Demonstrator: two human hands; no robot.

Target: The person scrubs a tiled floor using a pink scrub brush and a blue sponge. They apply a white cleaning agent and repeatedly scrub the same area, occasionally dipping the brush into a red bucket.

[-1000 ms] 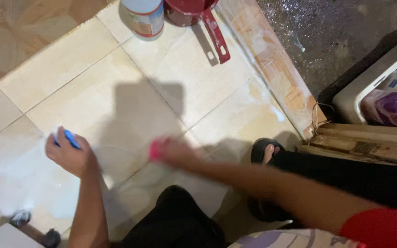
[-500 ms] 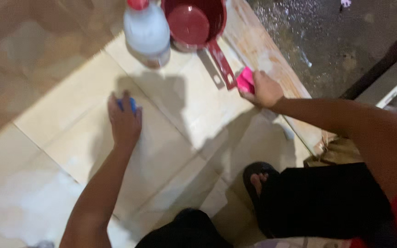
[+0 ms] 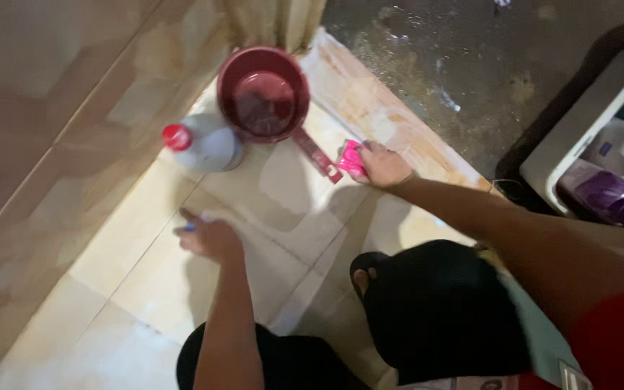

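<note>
The right hand (image 3: 384, 166) grips a pink sponge (image 3: 352, 159) against the tiled floor (image 3: 146, 282), just beside the red dipper (image 3: 265, 94); the left hand (image 3: 211, 238) closes on a small blue thing (image 3: 190, 227), mostly hidden. A white bottle (image 3: 207, 144) stands near

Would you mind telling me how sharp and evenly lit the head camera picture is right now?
Head view: soft all over from motion blur, the left hand and the blue thing under it smeared; light falls unevenly, bright on the cream floor tiles, dim on the wet dark ground; the red dipper casts a shadow toward the right hand and its pink sponge.
</note>
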